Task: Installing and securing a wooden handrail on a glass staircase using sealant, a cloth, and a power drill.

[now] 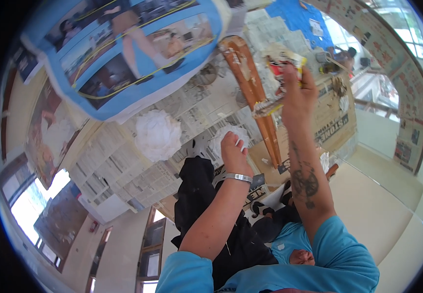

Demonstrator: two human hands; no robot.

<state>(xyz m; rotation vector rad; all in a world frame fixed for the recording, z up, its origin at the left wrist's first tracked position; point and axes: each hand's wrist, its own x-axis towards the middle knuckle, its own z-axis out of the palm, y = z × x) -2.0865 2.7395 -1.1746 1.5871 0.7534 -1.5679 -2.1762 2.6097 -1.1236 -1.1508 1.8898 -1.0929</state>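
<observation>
My right hand [298,95] is closed round a crumpled yellow and red piece [294,60], smeared with pale stuff. Its exact kind is hard to tell. Just left of it a brown wooden strip [243,63], patched with white, slants down across the covered table. Nearer to me, my left hand [236,154] has its fingers curled at a white ruffled piece [221,136], and a bit of white shows between them. Farther left lies a bigger white ruffled piece [159,135], touched by neither hand.
Newspaper sheets [109,158] cover the table. A large blue printed banner [94,105] reaches over its far left side. Brown cardboard [333,110] lies to the right, below a grey can [322,57]. A person in a blue shirt [289,241] is close at my right.
</observation>
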